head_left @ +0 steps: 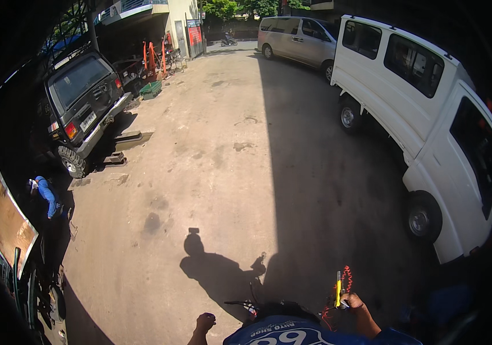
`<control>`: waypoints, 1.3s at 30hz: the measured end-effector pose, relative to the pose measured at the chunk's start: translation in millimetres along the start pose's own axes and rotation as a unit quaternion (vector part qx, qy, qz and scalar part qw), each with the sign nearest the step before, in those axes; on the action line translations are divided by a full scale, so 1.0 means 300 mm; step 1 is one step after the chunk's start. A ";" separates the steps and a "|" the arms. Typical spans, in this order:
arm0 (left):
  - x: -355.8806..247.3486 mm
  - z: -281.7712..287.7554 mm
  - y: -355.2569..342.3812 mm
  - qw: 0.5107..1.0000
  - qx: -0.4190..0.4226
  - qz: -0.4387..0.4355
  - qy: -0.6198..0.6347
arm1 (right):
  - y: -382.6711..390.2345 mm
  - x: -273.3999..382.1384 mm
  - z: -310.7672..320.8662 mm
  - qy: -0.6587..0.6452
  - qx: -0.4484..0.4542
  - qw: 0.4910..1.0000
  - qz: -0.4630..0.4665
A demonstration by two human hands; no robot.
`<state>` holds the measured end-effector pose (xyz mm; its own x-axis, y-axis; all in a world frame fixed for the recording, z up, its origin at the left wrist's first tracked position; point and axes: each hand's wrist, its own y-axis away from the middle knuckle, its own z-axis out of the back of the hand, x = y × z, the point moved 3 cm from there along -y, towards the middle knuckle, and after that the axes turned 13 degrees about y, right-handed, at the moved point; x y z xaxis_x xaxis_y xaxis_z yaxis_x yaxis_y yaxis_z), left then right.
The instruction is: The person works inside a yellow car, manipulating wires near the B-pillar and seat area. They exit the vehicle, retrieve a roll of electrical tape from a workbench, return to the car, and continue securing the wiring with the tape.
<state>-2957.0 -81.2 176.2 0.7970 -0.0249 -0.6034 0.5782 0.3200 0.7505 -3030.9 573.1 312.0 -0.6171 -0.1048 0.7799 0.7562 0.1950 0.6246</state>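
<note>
My right hand (352, 300) is closed around a slim yellow test light (338, 289), its narrow pale end pointing up. A red coiled wire (347, 279) loops beside the tool, and more red wire hangs below. Low in the view, my left hand (205, 322) hangs beside my body with its fingers curled in; nothing shows sticking out of it. Between the hands, in front of my blue shirt (283, 330), is a dark shape with thin black cables that I cannot make out.
A white van (392, 86) stands close on the right, a silver van (298, 40) behind it. At left are a black off-road vehicle (82, 95), ramp-like blocks (116, 158), a green crate (150, 89) and a person in blue (47, 195) bending. Concrete ground (200, 144) stretches ahead.
</note>
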 end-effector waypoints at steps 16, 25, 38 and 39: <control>-1.245 0.034 -0.802 0.926 0.137 -0.207 -0.283 | -1.043 0.540 0.078 -0.119 -0.120 0.975 -0.146; -1.182 0.031 -0.949 0.975 0.096 0.199 -0.020 | -1.810 1.490 0.077 0.204 0.003 0.979 0.014; -2.937 0.363 -2.041 0.985 -0.022 -0.172 -0.008 | -2.490 1.964 -0.280 -0.011 0.080 0.995 -0.055; -3.061 0.358 -2.095 0.985 -0.007 -0.173 -0.019 | -2.553 1.945 -0.288 -0.024 0.104 0.994 -0.039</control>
<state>-4033.5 -361.1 287.4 0.5588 -0.1711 -0.8115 0.8141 0.2997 0.4974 -3951.3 278.2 292.3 -0.6851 -0.0813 0.7239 0.6482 0.3854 0.6567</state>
